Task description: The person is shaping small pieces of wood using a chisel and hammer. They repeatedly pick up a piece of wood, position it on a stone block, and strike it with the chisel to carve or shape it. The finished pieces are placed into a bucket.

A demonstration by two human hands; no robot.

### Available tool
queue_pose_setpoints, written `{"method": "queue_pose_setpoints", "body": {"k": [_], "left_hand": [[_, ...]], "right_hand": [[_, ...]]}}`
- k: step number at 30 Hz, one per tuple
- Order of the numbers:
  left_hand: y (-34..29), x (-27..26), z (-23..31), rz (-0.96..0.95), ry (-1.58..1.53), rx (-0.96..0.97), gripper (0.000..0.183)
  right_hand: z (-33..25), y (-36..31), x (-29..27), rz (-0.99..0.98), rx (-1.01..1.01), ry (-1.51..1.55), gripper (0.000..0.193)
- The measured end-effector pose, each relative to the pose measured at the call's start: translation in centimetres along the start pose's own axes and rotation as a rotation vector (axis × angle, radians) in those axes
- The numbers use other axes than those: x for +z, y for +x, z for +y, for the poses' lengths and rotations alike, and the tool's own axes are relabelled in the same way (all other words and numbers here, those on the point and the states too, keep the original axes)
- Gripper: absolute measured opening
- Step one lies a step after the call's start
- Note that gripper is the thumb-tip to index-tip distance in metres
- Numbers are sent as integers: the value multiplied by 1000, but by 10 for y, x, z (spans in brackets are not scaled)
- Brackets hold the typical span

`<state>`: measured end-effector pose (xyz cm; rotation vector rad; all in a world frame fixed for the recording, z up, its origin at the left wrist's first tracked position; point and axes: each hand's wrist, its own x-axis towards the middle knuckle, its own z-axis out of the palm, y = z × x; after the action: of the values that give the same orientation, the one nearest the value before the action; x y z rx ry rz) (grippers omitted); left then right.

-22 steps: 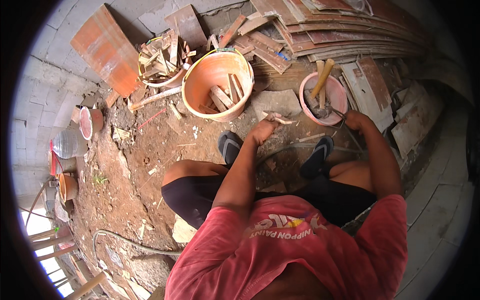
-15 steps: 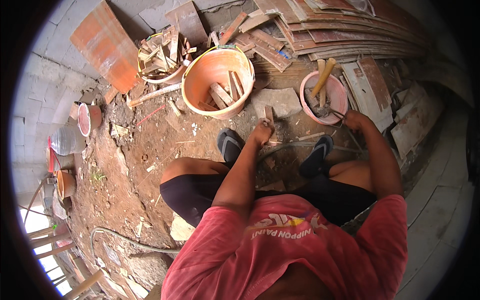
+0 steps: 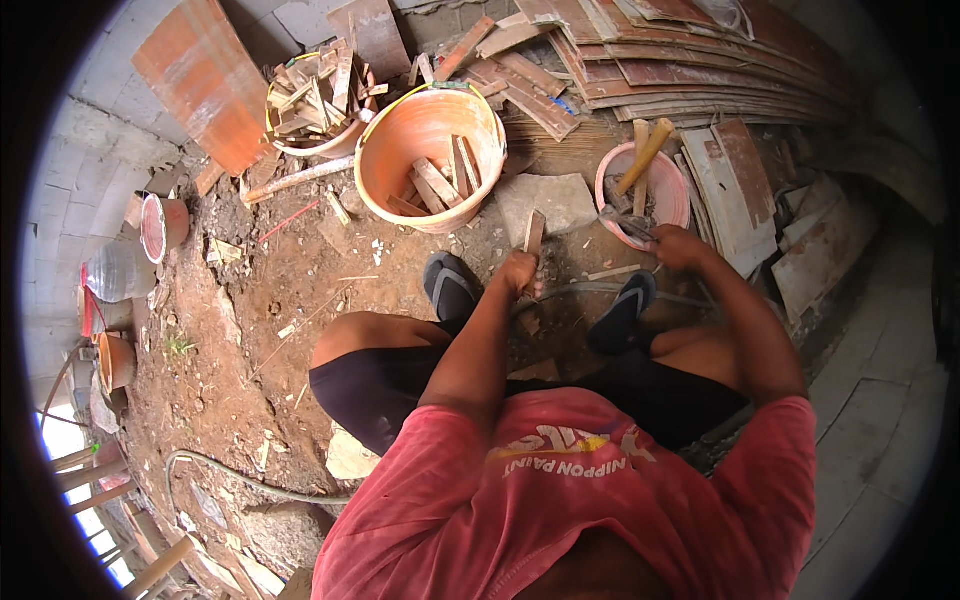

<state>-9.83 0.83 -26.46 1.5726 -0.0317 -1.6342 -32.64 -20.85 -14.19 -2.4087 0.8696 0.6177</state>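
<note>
My left hand (image 3: 519, 274) is closed around the lower end of a short wood strip (image 3: 535, 232), which points up and away between my feet. My right hand (image 3: 682, 247) grips a dark metal hand tool (image 3: 628, 224) of a kind I cannot make out. The tool lies over the near rim of a small pink bucket (image 3: 684, 196). In that bucket stand wooden handles (image 3: 648, 158) above some greyish contents. A large orange bucket (image 3: 376, 165) to the left holds several short wood strips (image 3: 436, 183).
A flat stone (image 3: 550, 205) lies between the buckets. Behind them is a stack of old boards (image 3: 690, 75), with loose planks (image 3: 745, 175) at the right. A basin heaped with wood scraps (image 3: 318, 105) stands far left. A hose (image 3: 240, 487) crosses the debris-strewn dirt floor.
My right hand has moved left and slightly nearer, lifting the metal tool up to the bucket's rim. My left hand has shifted slightly left and nearer with the wood strip.
</note>
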Motion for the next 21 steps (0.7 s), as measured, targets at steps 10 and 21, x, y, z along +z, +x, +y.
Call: {"method": "queue_pose_setpoints", "body": {"k": [10,21], "left_hand": [[2,3,-1,-49,-130,-75,19],[18,0,-14,10,-53,-96,24]], "right_hand": [[-22,53,78,283,132,288,39],[-106,65,42,769,156,509,23]]}}
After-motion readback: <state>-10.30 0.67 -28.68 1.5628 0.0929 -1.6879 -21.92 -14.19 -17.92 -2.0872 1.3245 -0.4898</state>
